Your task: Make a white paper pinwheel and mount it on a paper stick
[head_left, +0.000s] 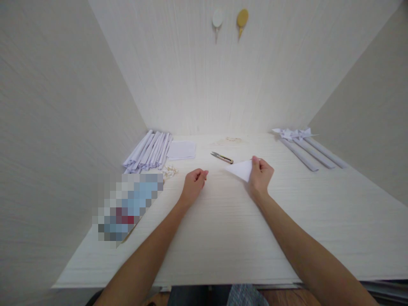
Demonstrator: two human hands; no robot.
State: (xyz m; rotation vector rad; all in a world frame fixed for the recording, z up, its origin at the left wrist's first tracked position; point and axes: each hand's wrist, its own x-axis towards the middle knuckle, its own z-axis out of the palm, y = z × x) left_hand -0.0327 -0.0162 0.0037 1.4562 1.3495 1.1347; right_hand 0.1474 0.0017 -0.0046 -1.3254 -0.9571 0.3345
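My right hand (260,175) pinches a small piece of white paper (240,170), which tapers to a point toward the left and is held just above the table. To its left, my left hand (194,183) is closed, thumb against fingers, with its fingertips apart from the paper. Whatever may be in those fingers is too small to make out. Thread snips (222,157) lie on the table just beyond and between both hands. A heap of small pale pieces (170,171) is left of my left hand.
A pile of rolled white paper tubes (149,151) lies at the back left beside flat white sheets (181,150). Paper tubes with folded pinwheel-like tops (299,146) rest at the back right. A blurred-out object (130,208) sits at the left. Two hooks (242,19) are on the wall.
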